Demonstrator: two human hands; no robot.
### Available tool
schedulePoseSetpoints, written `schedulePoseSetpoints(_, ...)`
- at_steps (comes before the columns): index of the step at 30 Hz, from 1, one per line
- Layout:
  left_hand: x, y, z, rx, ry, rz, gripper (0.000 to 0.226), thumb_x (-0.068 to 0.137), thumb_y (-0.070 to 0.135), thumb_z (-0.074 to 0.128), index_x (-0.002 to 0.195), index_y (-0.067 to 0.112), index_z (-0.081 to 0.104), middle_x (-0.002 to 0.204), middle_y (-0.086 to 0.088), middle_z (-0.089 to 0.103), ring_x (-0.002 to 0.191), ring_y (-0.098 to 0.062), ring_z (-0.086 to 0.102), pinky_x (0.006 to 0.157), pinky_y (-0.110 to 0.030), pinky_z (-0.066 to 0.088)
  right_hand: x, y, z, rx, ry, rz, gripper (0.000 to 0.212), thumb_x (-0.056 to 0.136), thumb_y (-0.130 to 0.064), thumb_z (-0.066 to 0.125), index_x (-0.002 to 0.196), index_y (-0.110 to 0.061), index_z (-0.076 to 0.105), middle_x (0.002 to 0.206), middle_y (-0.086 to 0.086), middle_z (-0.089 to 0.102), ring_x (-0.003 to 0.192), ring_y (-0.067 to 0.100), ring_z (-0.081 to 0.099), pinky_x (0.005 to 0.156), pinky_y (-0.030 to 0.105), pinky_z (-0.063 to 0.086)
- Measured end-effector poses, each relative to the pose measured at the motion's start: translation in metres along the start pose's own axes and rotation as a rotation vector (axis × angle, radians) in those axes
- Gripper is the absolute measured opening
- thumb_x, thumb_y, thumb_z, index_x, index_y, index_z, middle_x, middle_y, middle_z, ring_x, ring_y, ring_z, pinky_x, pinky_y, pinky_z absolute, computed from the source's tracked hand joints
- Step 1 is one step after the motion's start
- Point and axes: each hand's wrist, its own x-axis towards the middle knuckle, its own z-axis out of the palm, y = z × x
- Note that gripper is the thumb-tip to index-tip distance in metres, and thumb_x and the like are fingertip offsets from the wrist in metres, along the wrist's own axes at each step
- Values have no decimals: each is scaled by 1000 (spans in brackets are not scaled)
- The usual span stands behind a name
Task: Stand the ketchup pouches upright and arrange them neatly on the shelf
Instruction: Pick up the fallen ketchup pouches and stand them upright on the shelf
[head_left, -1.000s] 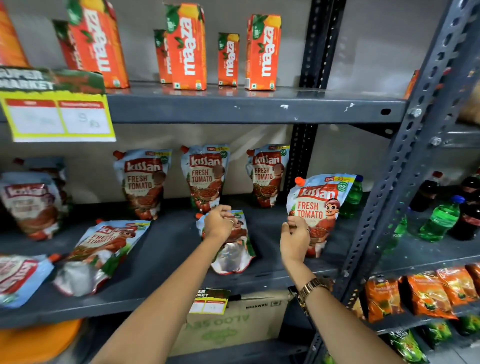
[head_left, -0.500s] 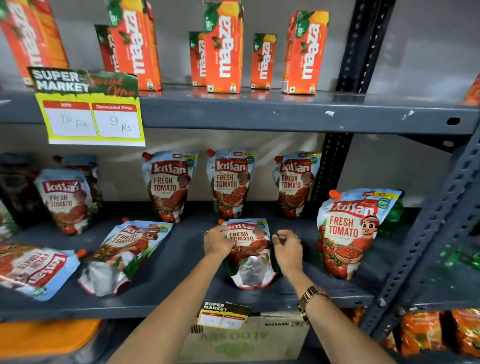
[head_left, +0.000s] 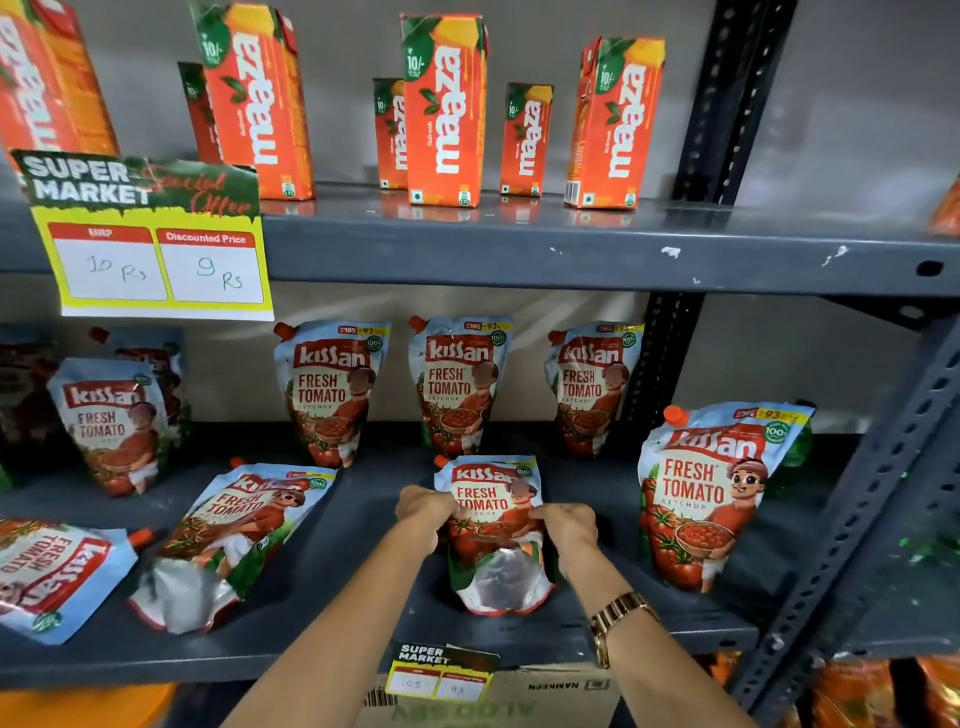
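The grey shelf (head_left: 363, 530) holds Kissan ketchup pouches: three upright ones (head_left: 457, 384) stand beyond the hands, one upright pouch (head_left: 711, 493) to their right, and two fallen pouches (head_left: 234, 540) lie to their left. Between the hands sits the centre pouch (head_left: 493, 530), tilted back, the left hand (head_left: 423, 512) and right hand (head_left: 569, 527) each gripping one side edge.

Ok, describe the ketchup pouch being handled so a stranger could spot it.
On the grey middle shelf, under the juice cartons, find the front row. The pouch sits centre-front, gripped by the left hand and right hand. Alone among its neighbours, it is held on both sides.
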Motion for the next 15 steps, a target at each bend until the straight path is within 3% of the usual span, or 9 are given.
schedulePoseSetpoints(2, -2, 0, 1, -77, 22, 14, 15, 68, -11, 66, 78, 0, 64, 108, -24, 67, 91, -30, 61, 84, -37, 53, -4, -1, 1, 58, 42, -15, 20, 72, 1, 65, 57, -10, 58, 75, 14, 64, 67, 28, 61, 72, 35, 53)
schedulePoseSetpoints(4, -5, 3, 4, -150, 20, 58, 24, 69, -13, 66, 90, -2, 67, 108, -23, 67, 88, -27, 60, 77, -29, 50, -9, -5, 1, 109, 48, -46, 22, 74, 4, 59, 57, -10, 61, 65, 13, 65, 56, 29, 64, 64, 38, 56)
schedulePoseSetpoints(6, -9, 11, 9, -193, -20, 120, 41, 67, -18, 65, 105, -3, 64, 110, -21, 68, 88, -24, 62, 71, -25, 53, -12, -12, -1, 163, 41, -98, 27, 77, 6, 53, 59, -13, 63, 49, 9, 63, 33, 23, 58, 47, 31, 52)
schedulePoseSetpoints(7, -12, 18, 11, -211, -36, 158, 45, 66, -20, 64, 108, -3, 62, 110, -20, 67, 86, -23, 63, 64, -21, 55, -13, -16, -3, 171, 54, -137, 31, 77, 6, 52, 59, -18, 63, 48, 7, 63, 31, 19, 57, 45, 27, 51)
schedulePoseSetpoints(9, -18, 32, 14, -242, -46, 237, 46, 68, -21, 62, 109, -2, 60, 109, -17, 67, 81, -19, 62, 53, -17, 54, -14, -26, -6, 189, 101, -234, 36, 77, 7, 53, 59, -23, 62, 62, 3, 67, 49, 16, 62, 55, 27, 53)
schedulePoseSetpoints(11, -24, 42, 16, -220, -41, 316, 43, 68, -20, 63, 106, 0, 61, 106, -14, 66, 87, -19, 60, 66, -24, 53, -15, -34, -10, 206, 151, -327, 36, 76, 9, 57, 64, -25, 60, 74, 1, 66, 65, 11, 61, 62, 24, 51)
schedulePoseSetpoints(13, -28, 42, 18, -128, -47, 393, 34, 70, -17, 62, 90, 10, 62, 104, -12, 67, 86, -17, 59, 72, -26, 49, -14, -34, -14, 187, 172, -382, 29, 76, 10, 59, 74, -19, 60, 81, 2, 64, 68, 8, 58, 60, 17, 46)
schedulePoseSetpoints(15, -30, 36, 20, -36, -52, 434, 31, 71, -14, 64, 73, 17, 58, 102, -12, 69, 84, -15, 59, 66, -25, 49, -13, -29, -19, 152, 149, -409, 24, 78, 10, 60, 86, -13, 60, 88, 6, 64, 76, 13, 59, 68, 21, 48)
